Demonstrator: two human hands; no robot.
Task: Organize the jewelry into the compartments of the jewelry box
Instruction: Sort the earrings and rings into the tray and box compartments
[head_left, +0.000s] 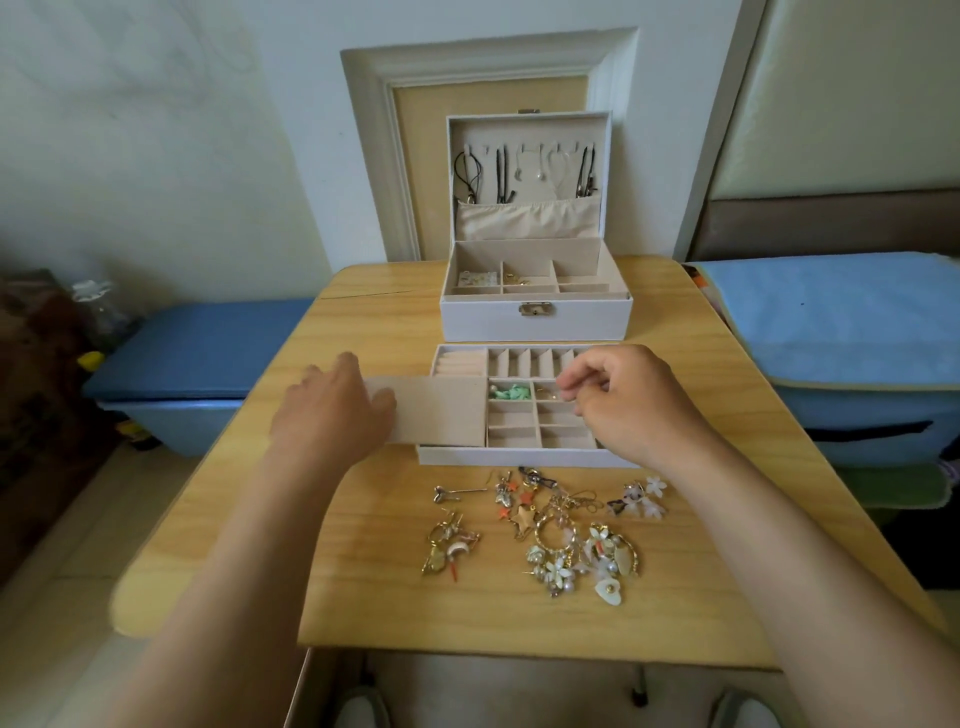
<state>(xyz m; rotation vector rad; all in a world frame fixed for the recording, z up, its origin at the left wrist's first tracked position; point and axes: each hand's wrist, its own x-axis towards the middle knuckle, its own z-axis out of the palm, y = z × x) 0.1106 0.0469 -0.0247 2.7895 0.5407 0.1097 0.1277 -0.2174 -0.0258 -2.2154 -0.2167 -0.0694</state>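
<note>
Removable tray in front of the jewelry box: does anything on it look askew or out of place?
Yes. A beige cover panel lies over the left part of the tray and sticks out well past its left edge, with the left hand resting on the overhanging end. Nothing else there looks spilled or damaged.

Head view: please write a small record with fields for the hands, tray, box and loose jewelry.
left hand: rests flat on the beige flap of the tray
right hand: fingers curled over the tray's compartments; holding anything, cannot tell
tray: on the table, green piece in one compartment
box: open, behind the tray; necklaces hang in its lid
loose jewelry: on the table, before the tray
</note>
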